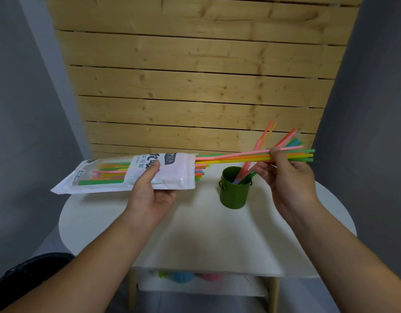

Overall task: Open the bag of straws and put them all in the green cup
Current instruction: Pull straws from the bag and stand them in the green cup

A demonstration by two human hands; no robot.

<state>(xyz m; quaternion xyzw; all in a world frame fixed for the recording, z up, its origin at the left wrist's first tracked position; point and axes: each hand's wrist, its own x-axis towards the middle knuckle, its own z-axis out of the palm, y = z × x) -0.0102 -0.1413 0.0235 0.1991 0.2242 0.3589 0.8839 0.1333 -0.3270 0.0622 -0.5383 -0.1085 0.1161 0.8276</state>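
My left hand (150,190) grips the white plastic straw bag (118,175) flat above the table, its open mouth facing right. Coloured straws still lie inside it and some stick out of the mouth. My right hand (285,172) pinches a bundle of pink, orange, yellow and green straws (240,157), half drawn out of the bag and stretching right past my fingers. Below that bundle stands the green cup (234,190) on the table, with several straws leaning up and to the right out of it.
The white round table (195,233) stands against a wooden slat wall (195,86). A lower shelf (195,283) holds blurred green, blue and pink items. Grey walls close in on both sides. A dark object lies at the bottom left.
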